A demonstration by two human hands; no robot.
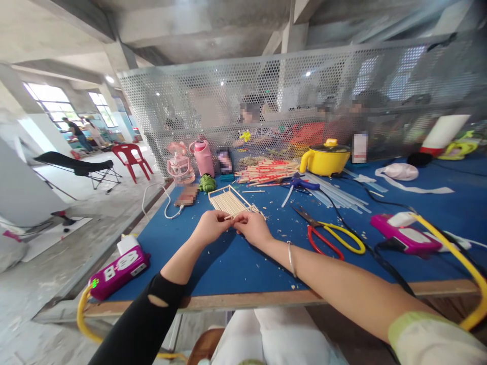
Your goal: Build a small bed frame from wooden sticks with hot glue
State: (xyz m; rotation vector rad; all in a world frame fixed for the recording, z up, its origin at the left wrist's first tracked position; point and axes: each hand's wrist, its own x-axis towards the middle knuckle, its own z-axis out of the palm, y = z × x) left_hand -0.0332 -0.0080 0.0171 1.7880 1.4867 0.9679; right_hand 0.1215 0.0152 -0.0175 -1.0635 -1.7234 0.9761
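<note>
A small frame of thin wooden sticks (230, 201), with a row of parallel sticks across it, lies on the blue tabletop (224, 263). My left hand (213, 224) is closed in a pinch at the near edge of this stick frame. Close beside it, my right hand (253, 226) also pinches that edge, the fingertips of both hands almost meeting. The fingers partly hide the sticks they grip. Right of my hands lie scissors (317, 223) with one red and one yellow handle. Behind the frame rests a blue glue gun (304, 183).
A pile of red-tipped sticks (266, 171), clear glue sticks (337, 192) and a yellow pot (327, 159) stand at the back. Purple power strips (119, 274) with yellow cords lie at both sides. A pink bottle (203, 157) and phone (187, 195) are left; perforated screen (228, 86) behind.
</note>
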